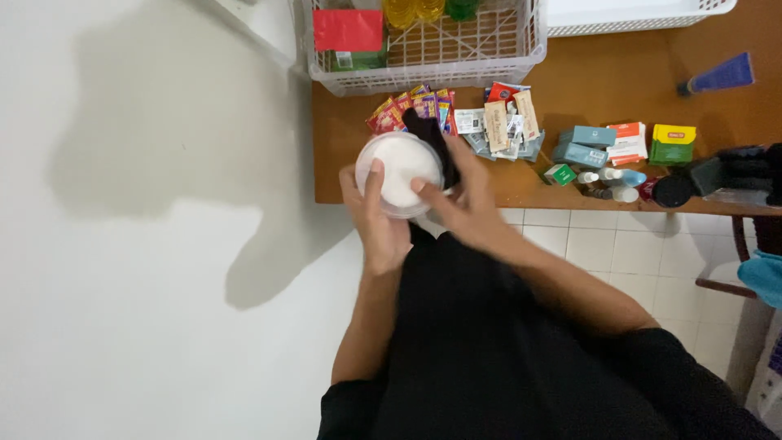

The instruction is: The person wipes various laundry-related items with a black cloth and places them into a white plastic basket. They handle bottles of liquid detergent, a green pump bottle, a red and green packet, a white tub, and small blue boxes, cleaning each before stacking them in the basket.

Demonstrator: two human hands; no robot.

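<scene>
I hold a round clear plastic tub (399,167) with white contents at the near edge of a brown wooden table (586,73). My left hand (373,216) cups it from below, thumb lying up over its top. My right hand (456,191) grips its right side, thumb pressed on the lid, and also holds a black cloth-like piece (432,134) against the tub. Behind the tub lie several red and purple sachets (411,106).
A white plastic basket (423,69) with a red packet, a green packet and bottles stands at the table's back. Paper sachets (505,122), teal, orange and yellow-green boxes (627,145), small bottles (615,179) and dark items lie to the right. White wall at left, tiled floor below.
</scene>
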